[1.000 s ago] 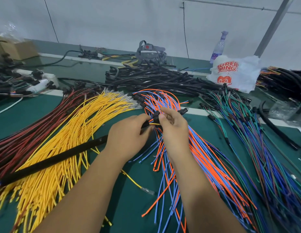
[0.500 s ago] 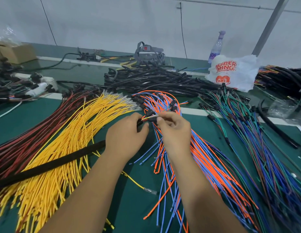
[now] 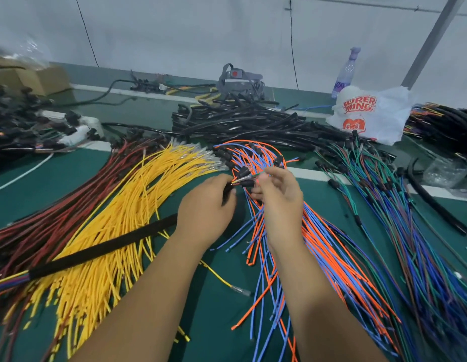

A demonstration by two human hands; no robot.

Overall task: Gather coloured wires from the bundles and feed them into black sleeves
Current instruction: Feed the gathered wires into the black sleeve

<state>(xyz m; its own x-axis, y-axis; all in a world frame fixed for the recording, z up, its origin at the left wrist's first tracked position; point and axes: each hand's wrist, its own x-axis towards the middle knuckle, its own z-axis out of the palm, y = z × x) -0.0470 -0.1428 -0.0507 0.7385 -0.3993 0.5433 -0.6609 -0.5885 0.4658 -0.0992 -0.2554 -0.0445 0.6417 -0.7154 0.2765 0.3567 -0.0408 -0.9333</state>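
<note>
Our left hand [image 3: 206,205] grips the mouth of the black sleeve [image 3: 102,246], which trails left across the yellow wires [image 3: 117,205]. Our right hand [image 3: 276,197] pinches wire ends [image 3: 249,176] at that mouth, above the orange and blue wires [image 3: 318,244].

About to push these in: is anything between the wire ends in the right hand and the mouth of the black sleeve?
Nothing visible. The right hand pinches the wire ends right at the mouth of the black sleeve, which the left hand grips.

Hands [image 3: 253,202] over wires [image 3: 318,246] (sleeve [image 3: 102,250] gripped)
</note>
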